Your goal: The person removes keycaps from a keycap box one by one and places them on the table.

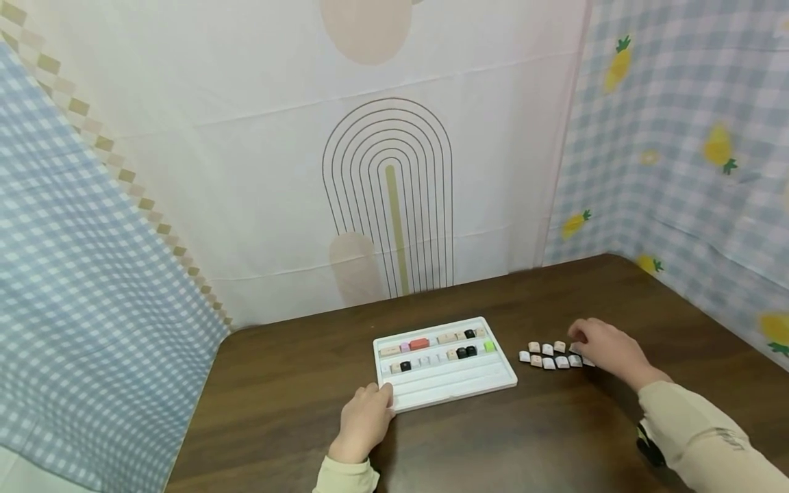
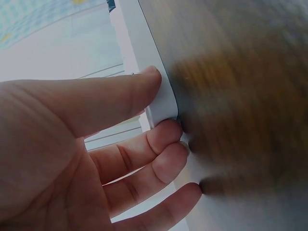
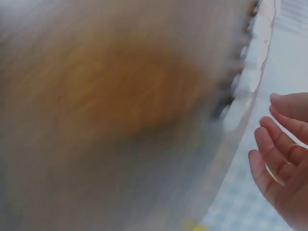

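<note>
A white tiered tray [image 1: 453, 390] lies on the table, with keycaps [image 1: 419, 344] in beige, black, pink, red, white and green along its two far rows. At the tray's near left corner, my left hand [image 1: 365, 418] holds the edge. In the left wrist view the thumb [image 2: 144, 86] presses the tray's side while the fingertips [image 2: 168, 134] sit around the corner. My right hand [image 1: 607, 349] hovers at the right end of a group of loose white and beige keycaps [image 1: 548, 363]. Its fingers [image 3: 274, 139] are loosely bent, nothing showing between them.
Dark brown wood makes up the tabletop [image 1: 277, 383]. A pale patterned cloth [image 1: 259, 171] hangs behind it, and blue checked cloths [image 1: 696, 178] close in both sides. The loose keycaps stand in two rows right of the tray.
</note>
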`<action>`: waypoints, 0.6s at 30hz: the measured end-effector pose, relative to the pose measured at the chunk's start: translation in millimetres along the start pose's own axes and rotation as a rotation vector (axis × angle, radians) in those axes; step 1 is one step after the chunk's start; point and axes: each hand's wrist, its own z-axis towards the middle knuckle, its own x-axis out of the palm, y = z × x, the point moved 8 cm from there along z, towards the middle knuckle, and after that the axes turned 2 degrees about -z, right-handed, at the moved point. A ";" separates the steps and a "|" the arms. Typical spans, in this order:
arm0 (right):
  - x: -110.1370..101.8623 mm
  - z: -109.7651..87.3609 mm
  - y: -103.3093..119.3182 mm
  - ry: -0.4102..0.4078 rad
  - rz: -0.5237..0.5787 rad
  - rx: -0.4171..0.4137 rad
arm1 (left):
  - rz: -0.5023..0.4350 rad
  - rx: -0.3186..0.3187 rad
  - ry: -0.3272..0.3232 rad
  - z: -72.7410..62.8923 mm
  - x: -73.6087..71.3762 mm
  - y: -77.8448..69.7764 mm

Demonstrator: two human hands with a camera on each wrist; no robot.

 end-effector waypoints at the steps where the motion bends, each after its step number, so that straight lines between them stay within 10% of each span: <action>1: -0.8 3.5 7.0 -0.013 0.001 -0.021 | 0.001 0.000 0.000 0.1 0.1 0.1; 18: 44.8 51.9 106.6 0.072 0.008 -0.162 | -0.011 -0.025 0.041 0.2 2.5 1.4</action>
